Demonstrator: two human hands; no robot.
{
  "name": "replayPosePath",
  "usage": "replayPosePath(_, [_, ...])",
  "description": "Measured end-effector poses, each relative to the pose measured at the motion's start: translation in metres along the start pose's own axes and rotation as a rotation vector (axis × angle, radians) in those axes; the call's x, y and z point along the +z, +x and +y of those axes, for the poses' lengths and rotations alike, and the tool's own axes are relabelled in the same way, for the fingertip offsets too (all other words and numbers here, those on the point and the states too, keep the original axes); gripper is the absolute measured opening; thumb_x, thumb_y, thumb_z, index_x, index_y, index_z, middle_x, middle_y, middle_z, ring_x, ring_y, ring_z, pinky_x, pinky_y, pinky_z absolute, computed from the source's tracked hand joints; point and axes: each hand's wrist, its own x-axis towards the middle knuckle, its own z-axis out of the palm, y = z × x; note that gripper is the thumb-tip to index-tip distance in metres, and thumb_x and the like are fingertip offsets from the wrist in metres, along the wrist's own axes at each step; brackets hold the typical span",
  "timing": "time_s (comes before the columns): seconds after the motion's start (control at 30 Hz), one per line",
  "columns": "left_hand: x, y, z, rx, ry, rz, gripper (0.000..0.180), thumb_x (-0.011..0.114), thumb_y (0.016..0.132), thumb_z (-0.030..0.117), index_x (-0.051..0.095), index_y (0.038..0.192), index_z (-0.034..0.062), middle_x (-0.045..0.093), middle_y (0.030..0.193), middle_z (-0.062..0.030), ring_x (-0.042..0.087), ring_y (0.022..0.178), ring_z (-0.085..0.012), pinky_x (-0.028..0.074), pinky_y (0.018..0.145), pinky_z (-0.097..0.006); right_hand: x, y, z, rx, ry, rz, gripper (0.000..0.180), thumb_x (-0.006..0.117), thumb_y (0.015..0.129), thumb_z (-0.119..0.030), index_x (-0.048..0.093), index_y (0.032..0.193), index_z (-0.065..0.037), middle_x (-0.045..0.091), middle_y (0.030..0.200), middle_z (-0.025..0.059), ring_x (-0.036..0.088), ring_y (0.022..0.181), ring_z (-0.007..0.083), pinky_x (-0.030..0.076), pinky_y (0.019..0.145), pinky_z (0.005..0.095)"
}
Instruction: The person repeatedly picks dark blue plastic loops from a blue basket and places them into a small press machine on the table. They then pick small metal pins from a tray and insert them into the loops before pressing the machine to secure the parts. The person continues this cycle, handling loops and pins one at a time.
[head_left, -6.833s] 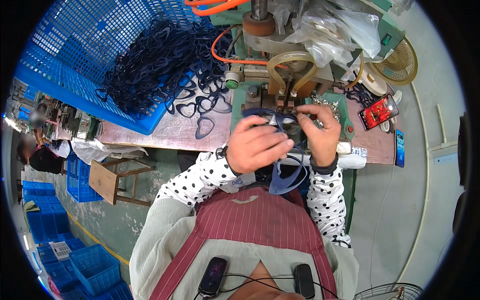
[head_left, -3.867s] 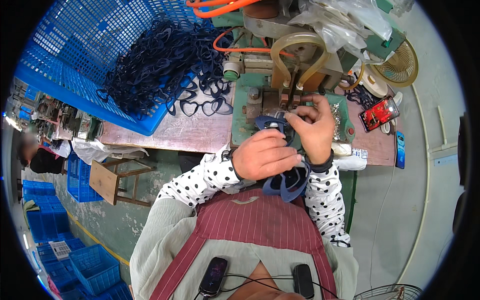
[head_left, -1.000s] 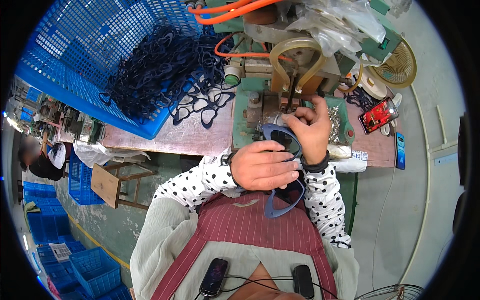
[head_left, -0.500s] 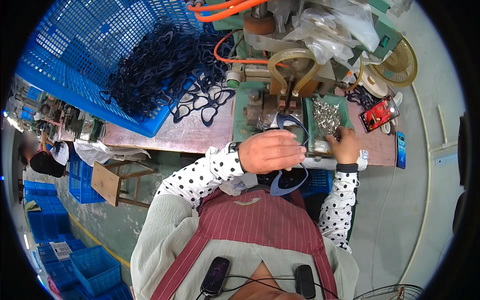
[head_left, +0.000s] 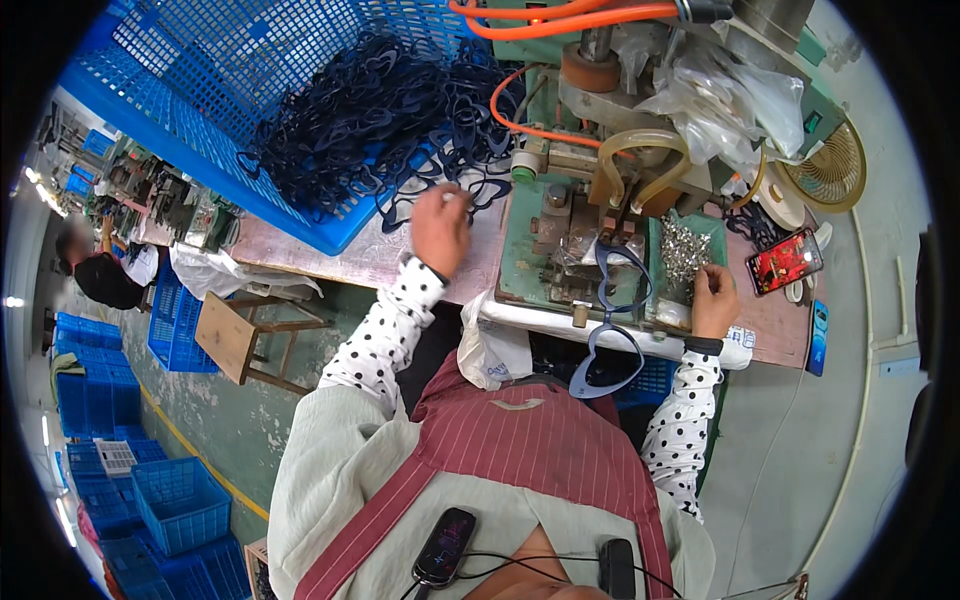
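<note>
My left hand is over the table edge beside a pile of dark blue looped pieces; its fingers look curled, but motion smears them. A blue double-loop piece, shaped like a spectacle frame, hangs at the front of the green press machine, its upper loop under the press head and its lower loop past the table edge. My right hand has its fingertips pinched at the near right of a green tray of small shiny metal parts. Whatever the pinch holds is too small to make out.
A large blue basket tips toward the table. On the right lie a phone with a red screen and a small fan. Orange hoses run above. A wooden stool stands at left.
My left hand has left the blue double-loop piece and moved left to the pile. That piece now hangs by itself at the press. My right hand has come off the metal parts slightly, fingers pinched.
</note>
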Motion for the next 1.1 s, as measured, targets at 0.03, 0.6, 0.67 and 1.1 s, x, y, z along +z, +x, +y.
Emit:
replayPosePath(0.03, [0.009, -0.012, -0.029, -0.059, 0.255, -0.112, 0.021, 0.059, 0.075, 0.007, 0.067, 0.094, 0.0093, 0.061, 0.108, -0.0101, 0.058, 0.092, -0.0313, 0.045, 0.074, -0.043, 0.001, -0.001, 0.000, -0.022, -0.010, 0.020, 0.013, 0.065, 0.087, -0.018, 0.068, 0.094, -0.008, 0.069, 0.081, 0.0114, 0.066, 0.074, 0.0263, 0.051, 0.067, 0.0373])
replayPosePath(0.6, [-0.016, -0.037, -0.064, -0.394, 0.042, -0.590, 0.021, 0.066, 0.079, 0.020, 0.059, 0.095, 0.0080, 0.056, 0.099, -0.0194, 0.061, 0.085, -0.0407, 0.051, 0.075, -0.046, -0.004, -0.005, -0.023, -0.073, -0.012, 0.063, 0.010, 0.066, 0.087, -0.014, 0.069, 0.094, -0.008, 0.070, 0.089, 0.0115, 0.066, 0.080, 0.0283, 0.051, 0.069, 0.0360])
replayPosePath(0.67, [-0.012, -0.031, -0.054, -0.336, 0.025, -0.307, 0.017, 0.060, 0.083, 0.013, 0.057, 0.098, 0.0039, 0.060, 0.091, -0.0215, 0.060, 0.083, -0.0427, 0.049, 0.072, -0.050, -0.002, -0.002, -0.030, -0.113, 0.065, 0.039, 0.010, 0.068, 0.085, -0.013, 0.071, 0.092, -0.008, 0.070, 0.089, 0.0112, 0.066, 0.080, 0.0272, 0.051, 0.071, 0.0343])
replayPosePath(1.1, [-0.045, 0.041, 0.153, 0.639, -0.534, 0.078, 0.038, 0.071, 0.076, 0.015, 0.066, 0.114, 0.0116, 0.066, 0.092, -0.0005, 0.063, 0.080, -0.0165, 0.048, 0.089, -0.039, -0.026, -0.027, -0.173, -0.054, 0.686, -0.342, 0.024, 0.071, 0.076, -0.002, 0.070, 0.099, -0.003, 0.067, 0.081, -0.0012, 0.038, 0.058, 0.0009, 0.031, 0.051, 0.0197])
